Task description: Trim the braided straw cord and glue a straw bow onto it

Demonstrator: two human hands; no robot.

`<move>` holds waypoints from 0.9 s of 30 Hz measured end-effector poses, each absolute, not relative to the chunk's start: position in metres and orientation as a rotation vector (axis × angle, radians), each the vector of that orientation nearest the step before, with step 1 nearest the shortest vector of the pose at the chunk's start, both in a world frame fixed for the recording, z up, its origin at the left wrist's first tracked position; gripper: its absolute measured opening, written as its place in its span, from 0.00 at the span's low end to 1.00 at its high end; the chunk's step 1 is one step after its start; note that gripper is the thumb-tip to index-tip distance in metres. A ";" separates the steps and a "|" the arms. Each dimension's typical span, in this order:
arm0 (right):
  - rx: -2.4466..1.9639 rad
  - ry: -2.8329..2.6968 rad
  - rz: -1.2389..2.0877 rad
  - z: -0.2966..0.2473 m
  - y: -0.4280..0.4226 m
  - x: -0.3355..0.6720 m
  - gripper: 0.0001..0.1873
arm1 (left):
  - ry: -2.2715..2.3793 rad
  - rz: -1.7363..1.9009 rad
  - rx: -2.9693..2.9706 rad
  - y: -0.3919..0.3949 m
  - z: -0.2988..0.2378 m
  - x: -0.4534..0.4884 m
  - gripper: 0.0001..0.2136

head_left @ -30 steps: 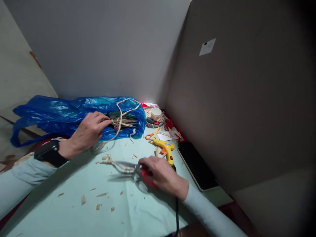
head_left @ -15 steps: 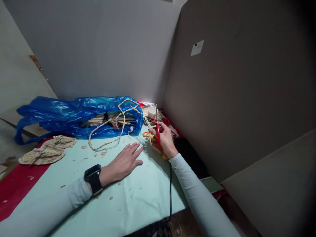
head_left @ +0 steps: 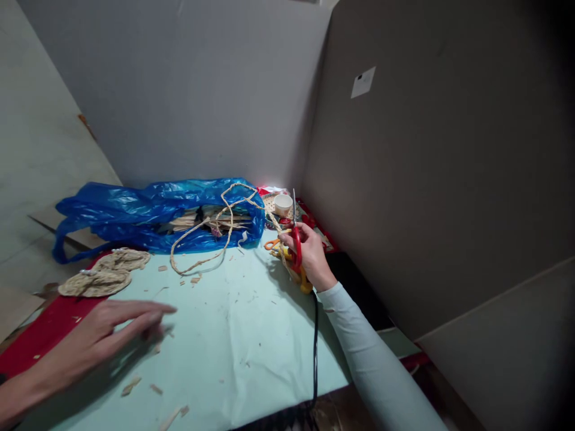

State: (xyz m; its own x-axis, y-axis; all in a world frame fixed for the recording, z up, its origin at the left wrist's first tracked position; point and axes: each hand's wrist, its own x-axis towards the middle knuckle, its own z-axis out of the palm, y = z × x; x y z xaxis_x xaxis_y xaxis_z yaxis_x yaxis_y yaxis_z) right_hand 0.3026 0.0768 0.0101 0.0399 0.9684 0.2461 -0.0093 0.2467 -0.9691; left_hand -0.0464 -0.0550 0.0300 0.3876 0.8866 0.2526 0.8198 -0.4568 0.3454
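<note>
My right hand (head_left: 315, 257) is closed around red-handled scissors (head_left: 297, 246) at the right back of the table, their blades pointing up. A braided straw cord (head_left: 231, 221) runs past these fingers and loops leftward over a blue plastic bag (head_left: 153, 206). Beneath the hand sit orange scissor handles (head_left: 272, 244) and a yellow tool (head_left: 306, 282) with a black cable, partly hidden. My left hand (head_left: 119, 335) hovers low at the left of the table, index finger stretched out and nothing visible in it. Small straw scraps (head_left: 130, 386) lie near it.
Two woven straw soles (head_left: 96, 282) rest on a red cloth strip (head_left: 49, 332) at the left. The bag holds straw strips. A white cup (head_left: 283, 205) stands in the back corner. Grey panels (head_left: 224, 90) border the back and right of the pale green tabletop (head_left: 233, 335).
My left hand has swept from the table's middle to the left, and scraps now lie nearer the front edge. My right hand keeps the scissors in about the same place.
</note>
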 end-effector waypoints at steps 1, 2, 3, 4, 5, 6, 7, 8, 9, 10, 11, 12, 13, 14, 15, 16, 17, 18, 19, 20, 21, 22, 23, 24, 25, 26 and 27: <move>-1.032 -1.282 1.000 0.010 0.076 0.302 0.17 | 1.502 0.589 2.504 -0.044 0.032 -0.036 0.24; -1.032 -1.285 0.995 0.010 0.076 0.302 0.17 | 1.452 0.572 2.535 -0.033 0.031 -0.023 0.23; -1.034 -1.289 0.988 0.009 0.076 0.301 0.17 | 1.397 0.542 2.567 -0.022 0.026 -0.009 0.21; -1.035 -1.294 0.981 0.008 0.075 0.301 0.18 | 1.349 0.514 2.599 -0.010 0.019 0.006 0.20; -1.036 -1.300 0.974 0.007 0.075 0.301 0.18 | 1.318 0.491 2.626 0.002 0.010 0.020 0.20; -1.038 -1.306 0.967 0.007 0.075 0.301 0.18 | 1.304 0.479 2.652 0.014 0.002 0.031 0.20; -1.039 -1.311 0.959 0.006 0.075 0.301 0.17 | 1.310 0.483 2.673 0.026 -0.006 0.038 0.21; -1.040 -1.318 0.952 0.005 0.075 0.301 0.17 | 1.329 0.483 2.687 0.038 -0.013 0.042 0.21; -1.040 -1.325 0.946 0.004 0.075 0.301 0.17 | 1.362 0.490 2.693 0.050 -0.017 0.042 0.20; -1.039 -1.333 0.942 0.004 0.076 0.300 0.17 | 1.393 0.491 2.697 0.060 -0.019 0.038 0.20; -1.039 -1.342 0.940 0.003 0.076 0.299 0.17 | 1.419 0.489 2.697 0.068 -0.020 0.033 0.19; -1.037 -1.352 0.940 0.003 0.076 0.298 0.17 | 1.440 0.483 2.695 0.075 -0.019 0.026 0.19; -1.036 -1.363 0.943 0.002 0.076 0.297 0.17 | 1.453 0.471 2.693 0.079 -0.017 0.020 0.19; -1.035 -1.375 0.948 0.002 0.076 0.296 0.17 | 1.454 0.455 2.690 0.081 -0.016 0.015 0.19; -1.036 -1.385 0.954 0.002 0.075 0.295 0.17 | 1.439 0.434 2.689 0.081 -0.014 0.011 0.19; -1.038 -1.394 0.959 0.002 0.075 0.295 0.17 | 1.406 0.406 2.688 0.079 -0.012 0.009 0.20; -1.041 -1.402 0.963 0.002 0.074 0.294 0.17 | 1.354 0.372 2.688 0.074 -0.011 0.009 0.21; -1.046 -1.407 0.965 0.002 0.074 0.294 0.17 | 1.289 0.332 2.686 0.067 -0.008 0.009 0.22; -1.050 -1.410 0.965 0.002 0.074 0.294 0.17 | 1.214 0.288 2.681 0.057 -0.005 0.010 0.22; -1.054 -1.411 0.962 0.002 0.074 0.295 0.17 | 1.137 0.240 2.674 0.045 -0.001 0.011 0.23; -1.058 -1.408 0.958 0.002 0.074 0.295 0.17 | 1.072 0.190 2.661 0.031 0.003 0.010 0.23; -1.061 -1.404 0.954 0.003 0.074 0.296 0.17 | 1.015 0.151 2.650 0.016 0.008 0.008 0.23; -1.062 -1.399 0.949 0.003 0.074 0.296 0.17 | 0.962 0.118 2.638 0.000 0.012 0.005 0.25; -1.061 -1.395 0.944 0.003 0.074 0.297 0.17 | 0.919 0.087 2.626 -0.016 0.015 -0.001 0.25; -1.057 -1.391 0.939 0.004 0.074 0.297 0.16 | 0.876 0.064 2.617 -0.031 0.016 -0.008 0.25; -1.051 -1.388 0.934 0.005 0.073 0.296 0.16 | 0.845 0.048 2.602 -0.046 0.014 -0.017 0.26; -1.045 -1.386 0.929 0.006 0.073 0.296 0.15 | 0.797 0.068 2.556 -0.059 0.009 -0.028 0.27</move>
State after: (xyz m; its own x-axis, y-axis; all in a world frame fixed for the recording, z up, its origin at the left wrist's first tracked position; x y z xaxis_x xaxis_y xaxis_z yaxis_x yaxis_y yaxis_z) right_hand 0.2962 0.0726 0.0055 0.0030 0.9534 0.3016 0.0836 0.3003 -0.9502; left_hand -0.0278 -0.0590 0.0093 0.8310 0.5494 -0.0870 0.5265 -0.7267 0.4413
